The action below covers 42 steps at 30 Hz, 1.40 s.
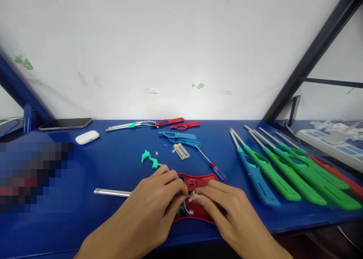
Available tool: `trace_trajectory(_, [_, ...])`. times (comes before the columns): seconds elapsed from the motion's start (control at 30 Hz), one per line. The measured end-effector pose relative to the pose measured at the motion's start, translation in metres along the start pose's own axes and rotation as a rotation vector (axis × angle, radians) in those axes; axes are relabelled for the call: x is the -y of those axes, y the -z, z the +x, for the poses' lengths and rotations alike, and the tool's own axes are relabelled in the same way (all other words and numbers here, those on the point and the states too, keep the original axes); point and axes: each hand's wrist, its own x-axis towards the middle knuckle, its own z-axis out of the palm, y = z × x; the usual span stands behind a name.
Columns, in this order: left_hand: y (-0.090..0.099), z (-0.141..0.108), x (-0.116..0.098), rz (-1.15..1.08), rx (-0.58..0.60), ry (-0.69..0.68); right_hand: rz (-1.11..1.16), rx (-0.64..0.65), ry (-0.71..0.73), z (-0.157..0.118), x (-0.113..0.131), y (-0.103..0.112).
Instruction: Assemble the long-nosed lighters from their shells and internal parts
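Near the front edge of the blue table lies an opened red lighter casing [200,213], with white wires and small green parts inside it. My left hand [153,204] is over its left part, thumb and fingers pinched at the wires; what they grip is too small to name. My right hand [227,206] is closed over the right part, its fingertips at a small white piece [193,195] in the middle of the casing. A silver metal tube [112,193] sticks out to the left, its inner end hidden behind my left hand.
Beyond my hands lie green trigger pieces [155,163], clear fuel tanks [181,151], a screwdriver [217,171], blue casing halves [181,137] and red ones [185,125]. Several long lighters [286,176] lie at right, beside a power strip [331,145]. A phone [66,123] and white case [87,137] are at left.
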Motion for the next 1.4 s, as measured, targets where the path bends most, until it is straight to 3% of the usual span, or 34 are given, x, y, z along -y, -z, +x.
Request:
trace_trajectory(0.63, [0.0019, 0.0013, 0.0009, 0.063, 0.043, -0.094, -0.031, 0.013, 0.001, -0.0028, -0.0023, -0.0017])
trace_trajectory(1.4, [-0.0033, 0.0001, -0.0014, 0.03, -0.01, -0.034, -0.055, 0.021, 0.01, -0.0042, -0.0042, -0.0017])
